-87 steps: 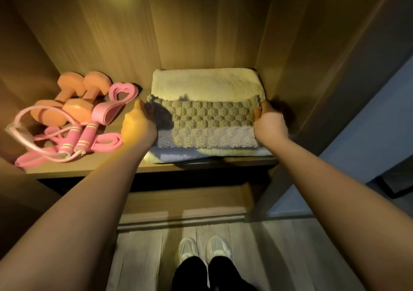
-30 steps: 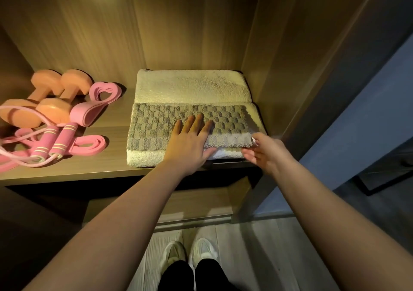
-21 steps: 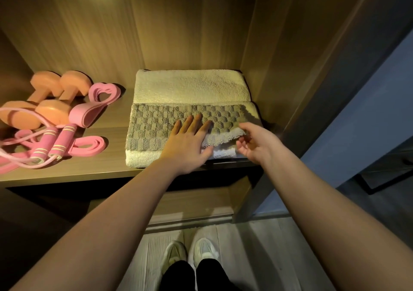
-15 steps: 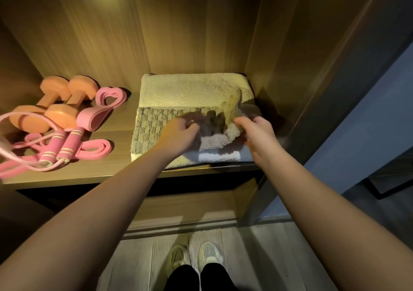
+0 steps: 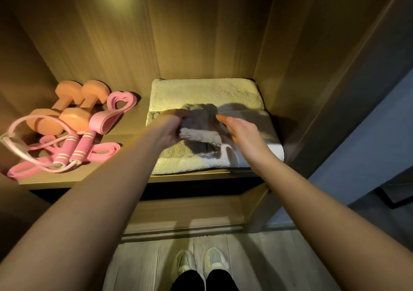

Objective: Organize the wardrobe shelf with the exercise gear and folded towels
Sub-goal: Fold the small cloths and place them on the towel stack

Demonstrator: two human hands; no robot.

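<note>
Fingers (image 5: 177,117) of the left hand (image 5: 169,132) were curled tight round a bunched grey waffle-weave towel (image 5: 201,132), its fold raised above the stack on the right side of the wooden wardrobe shelf (image 5: 89,178). The right hand (image 5: 244,135) sat flat beside it, fingers (image 5: 226,122) straight and pressed together, tips at the towel's right edge; contact was too blurred to call. Underneath lay a thick cream terry towel (image 5: 205,94), with a white folded towel (image 5: 276,151) at the near right. Over on the left sat two orange dumbbells (image 5: 72,121), a pink looped resistance band (image 5: 100,121) and a pink-handled jump rope (image 5: 83,144), nearest the edge.
</note>
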